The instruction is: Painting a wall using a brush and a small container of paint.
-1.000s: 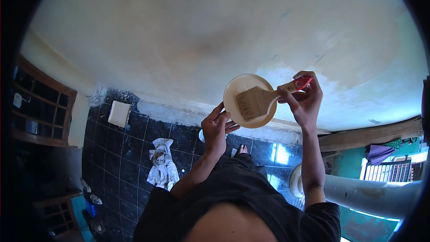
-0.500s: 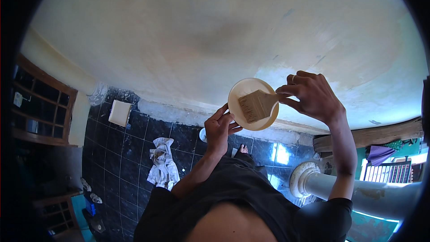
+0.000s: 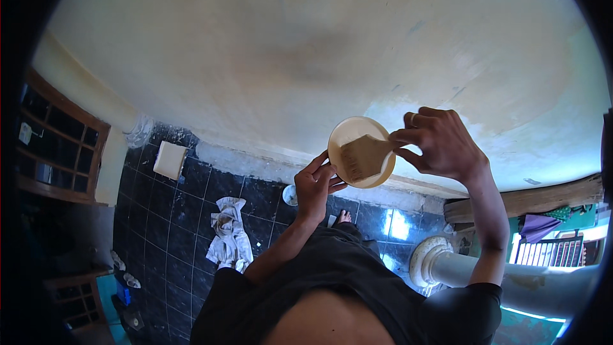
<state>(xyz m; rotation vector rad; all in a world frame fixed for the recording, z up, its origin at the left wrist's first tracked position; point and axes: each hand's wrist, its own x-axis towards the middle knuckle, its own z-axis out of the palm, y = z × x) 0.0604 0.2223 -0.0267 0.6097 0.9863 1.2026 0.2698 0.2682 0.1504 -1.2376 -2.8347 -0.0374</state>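
Note:
My left hand [image 3: 315,186] grips a round, shallow cream bowl [image 3: 345,129] by its left rim, fingers under it and thumb along the edge. A wide paintbrush [image 3: 370,155] lies over the bowl, its bristles inside and coated in cream paint. Its handle end is pinched between the thumb and fingers of my right hand [image 3: 440,142], just right of the rim. How deep the paint in the bowl is, I cannot tell. Beyond both hands stands a patchy cream wall [image 3: 268,45].
Dark tiles [image 3: 163,230] cover the floor. On it lie a crumpled cloth [image 3: 230,236], a cream rectangular container [image 3: 170,160] and a small pale round thing [image 3: 290,195]. A pale column [image 3: 504,271] stands at right, below a wooden beam [image 3: 523,199]. Paned wooden windows [image 3: 60,140] are at left.
The brush has turned a little in the bowl, its face now darker and more tilted. My right hand has shifted slightly nearer and left; the bowl sits slightly lower in view.

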